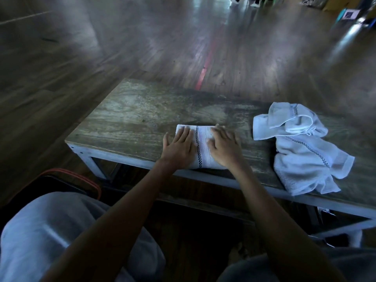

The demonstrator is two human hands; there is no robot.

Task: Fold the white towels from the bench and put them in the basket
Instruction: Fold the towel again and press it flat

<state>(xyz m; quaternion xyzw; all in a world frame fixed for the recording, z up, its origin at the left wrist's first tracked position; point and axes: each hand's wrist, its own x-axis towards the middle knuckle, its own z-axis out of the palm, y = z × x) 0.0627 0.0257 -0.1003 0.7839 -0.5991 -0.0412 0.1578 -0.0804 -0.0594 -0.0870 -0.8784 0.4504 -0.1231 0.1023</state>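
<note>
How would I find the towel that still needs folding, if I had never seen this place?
Start at the worn wooden bench with the pale metal frame. Go to its right end, where a white towel lies in a loose, crumpled heap near the front edge. Unlike the folded towel, a neat rectangle pressed under the left hand and right hand, it is untouched and rumpled.

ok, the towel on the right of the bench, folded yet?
Not folded: right towel lies crumpled in a heap on the bench, one corner overhanging its front edge.
</note>
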